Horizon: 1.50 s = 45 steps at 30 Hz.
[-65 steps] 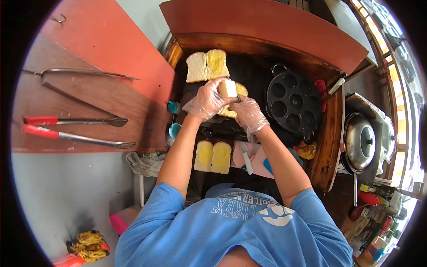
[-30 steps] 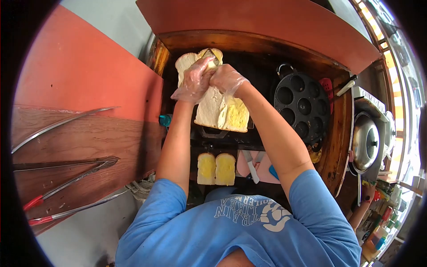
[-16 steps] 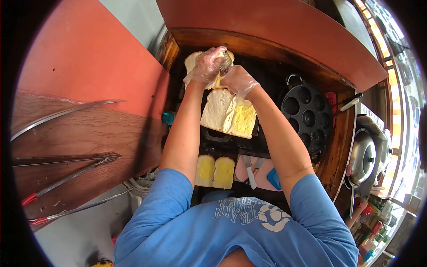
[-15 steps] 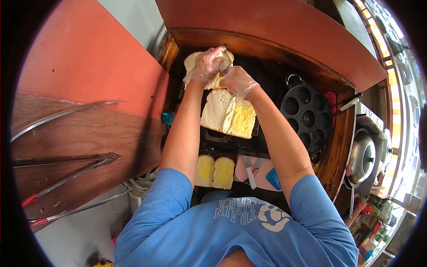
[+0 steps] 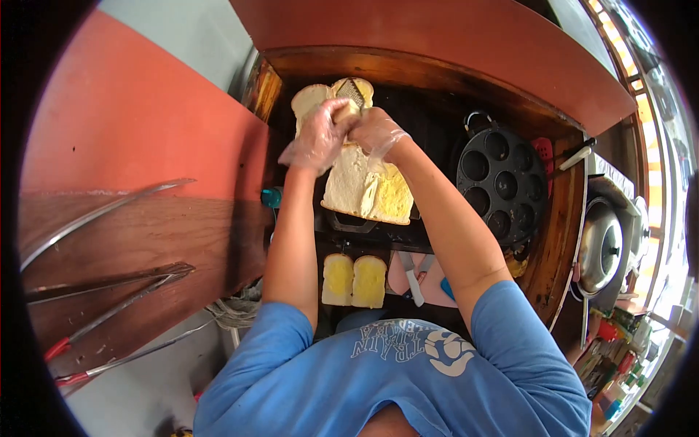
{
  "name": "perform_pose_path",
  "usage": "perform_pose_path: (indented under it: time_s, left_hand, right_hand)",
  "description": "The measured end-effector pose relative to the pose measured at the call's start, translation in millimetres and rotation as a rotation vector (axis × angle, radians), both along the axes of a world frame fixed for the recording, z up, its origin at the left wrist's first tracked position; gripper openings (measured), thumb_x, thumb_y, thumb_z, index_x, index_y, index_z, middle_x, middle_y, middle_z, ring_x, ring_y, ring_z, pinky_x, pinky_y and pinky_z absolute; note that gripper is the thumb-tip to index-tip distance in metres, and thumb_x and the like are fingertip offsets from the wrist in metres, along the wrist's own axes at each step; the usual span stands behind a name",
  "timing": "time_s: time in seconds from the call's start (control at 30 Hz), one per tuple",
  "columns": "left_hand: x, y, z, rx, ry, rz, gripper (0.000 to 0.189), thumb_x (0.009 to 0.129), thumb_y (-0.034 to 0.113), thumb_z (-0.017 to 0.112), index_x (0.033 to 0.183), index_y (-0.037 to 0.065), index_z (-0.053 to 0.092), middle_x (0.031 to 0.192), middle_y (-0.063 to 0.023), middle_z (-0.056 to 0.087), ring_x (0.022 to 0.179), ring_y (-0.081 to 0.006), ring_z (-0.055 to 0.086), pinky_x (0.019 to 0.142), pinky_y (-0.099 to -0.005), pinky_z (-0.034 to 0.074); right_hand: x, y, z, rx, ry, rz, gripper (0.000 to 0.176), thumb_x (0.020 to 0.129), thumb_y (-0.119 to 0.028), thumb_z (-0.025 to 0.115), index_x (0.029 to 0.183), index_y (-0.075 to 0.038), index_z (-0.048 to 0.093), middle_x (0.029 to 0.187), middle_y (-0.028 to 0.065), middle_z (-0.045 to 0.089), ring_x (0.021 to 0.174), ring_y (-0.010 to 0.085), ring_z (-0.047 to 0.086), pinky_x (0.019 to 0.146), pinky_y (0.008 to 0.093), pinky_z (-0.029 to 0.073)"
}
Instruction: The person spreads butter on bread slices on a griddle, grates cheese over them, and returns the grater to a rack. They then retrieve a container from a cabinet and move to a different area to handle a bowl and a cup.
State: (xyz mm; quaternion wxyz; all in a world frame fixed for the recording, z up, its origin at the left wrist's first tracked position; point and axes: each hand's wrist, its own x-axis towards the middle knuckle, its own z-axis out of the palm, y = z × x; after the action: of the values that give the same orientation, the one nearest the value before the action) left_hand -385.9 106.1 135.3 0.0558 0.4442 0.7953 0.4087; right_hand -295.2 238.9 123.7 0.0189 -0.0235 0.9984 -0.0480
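Both hands are gloved and bunched together over the far bread (image 5: 312, 98) at the back of the hot plate (image 5: 429, 124). The right hand (image 5: 378, 135) is closed tight round the lower end of the grater (image 5: 352, 91), whose metal face pokes up past the knuckles. The left hand (image 5: 317, 138) has its fingers curled shut on a pale block (image 5: 342, 113), pressed vs. the grater face. I can only see a sliver of the block.

The grater sits right above the far bread's yellow half, so the shavings should land there, imo.

To do it well:
- Keep the grater tilted and low over the slice, w/ short strokes, so nothing drifts onto the black plate.
- The block looks small, so the glove tips are near the teeth. Grip it by the back edge and go light.
- Shift the pair of hands across the slice for even cover, not one heap.
- Mind the mid bread (image 5: 368, 186) just under the wrists, as sleeves and gloves could drag it.

The near bread (image 5: 354, 279), holed pan (image 5: 502, 186) and tongs (image 5: 109, 284) are well apart, not in the way.
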Motion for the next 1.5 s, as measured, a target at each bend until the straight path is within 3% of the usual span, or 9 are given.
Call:
perform_pose_path:
  time_s: [0.23,0.3,0.63,0.73,0.8,0.9,1.1,1.4,1.5]
  left_hand:
    - [1,2,-5,0.137,0.069,0.157,0.064,0.084,0.051,0.074,0.119,-0.001,0.068,0.107,-0.0227,0.071,0.101,-0.0355,0.068,0.092,-0.0417,0.051]
    - [-5,4,-13,0.233,-0.06,0.22,0.06,0.08,0.043,0.082,0.121,0.0,0.067,0.111,-0.0206,0.071,0.107,-0.0328,0.068,0.094,-0.0388,0.052]
    - [2,8,28,-0.16,-0.369,0.207,0.07,0.072,0.027,0.09,0.133,0.007,0.062,0.118,-0.0157,0.071,0.104,-0.0234,0.069,0.091,-0.0352,0.054]
    - [-5,10,-7,0.074,-0.096,0.18,0.062,0.079,0.028,0.085,0.133,0.007,0.064,0.107,-0.0107,0.074,0.096,-0.0142,0.068,0.086,-0.0305,0.054]
    - [-4,6,-2,0.006,-0.151,0.222,0.059,0.081,0.027,0.083,0.134,0.008,0.064,0.104,-0.0121,0.075,0.096,-0.0138,0.069,0.085,-0.0315,0.053]
    - [-1,3,8,-0.063,-0.256,0.101,0.061,0.082,0.029,0.079,0.135,0.007,0.061,0.106,-0.0138,0.075,0.098,-0.0225,0.071,0.089,-0.0337,0.053]
    - [-20,32,-28,0.114,-0.185,0.589,0.041,0.084,0.035,0.073,0.113,0.006,0.074,0.095,-0.0181,0.075,0.095,-0.0232,0.072,0.087,-0.0351,0.053]
    - [-17,30,-15,0.122,-0.314,0.619,0.049,0.089,0.045,0.068,0.091,-0.004,0.074,0.086,-0.0225,0.073,0.083,-0.032,0.072,0.078,-0.04,0.053]
    - [-32,28,-37,-0.093,-0.013,0.546,0.058,0.092,0.053,0.06,0.089,-0.004,0.074,0.084,-0.0272,0.07,0.084,-0.0416,0.068,0.08,-0.0464,0.051]
  right_hand:
    - [-4,-9,15,0.006,0.027,0.076,0.013,0.074,-0.008,0.067,0.083,-0.004,0.076,0.086,0.017,0.072,0.082,0.0312,0.071,0.071,0.0366,0.057]
    - [-6,-12,26,-0.709,-0.111,-0.532,0.014,0.077,-0.007,0.065,0.082,0.003,0.073,0.085,0.023,0.069,0.083,0.0343,0.07,0.075,0.0377,0.056]
    - [-5,-13,5,-0.777,-0.029,-0.559,0.02,0.081,-0.009,0.061,0.085,0.007,0.071,0.086,0.0282,0.068,0.084,0.0375,0.071,0.074,0.0409,0.056]
    - [-5,-17,8,-0.845,-0.038,-0.598,0.021,0.082,-0.009,0.06,0.086,0.007,0.072,0.087,0.0277,0.069,0.086,0.0377,0.071,0.076,0.0428,0.056]
    - [-14,-16,-12,-0.34,-0.015,-0.191,0.023,0.08,-0.011,0.06,0.087,0.007,0.072,0.087,0.0279,0.069,0.085,0.0396,0.071,0.077,0.0443,0.056]
    - [-12,-27,-1,-0.779,0.033,-0.557,0.022,0.078,-0.012,0.061,0.086,0.005,0.073,0.088,0.0281,0.07,0.085,0.0417,0.07,0.077,0.0449,0.055]
    - [-7,-33,19,-0.661,-0.045,-0.428,0.027,0.083,-0.016,0.059,0.091,0.005,0.074,0.093,0.0283,0.071,0.095,0.039,0.071,0.084,0.0436,0.056]
    - [1,-41,37,-0.733,-0.022,-0.401,0.025,0.08,-0.011,0.06,0.091,0.005,0.075,0.095,0.031,0.069,0.095,0.0424,0.07,0.086,0.0446,0.055]
    - [2,-36,40,-0.809,-0.026,-0.378,0.031,0.084,-0.015,0.06,0.095,0.012,0.068,0.094,0.0361,0.067,0.094,0.0469,0.068,0.083,0.0468,0.055]
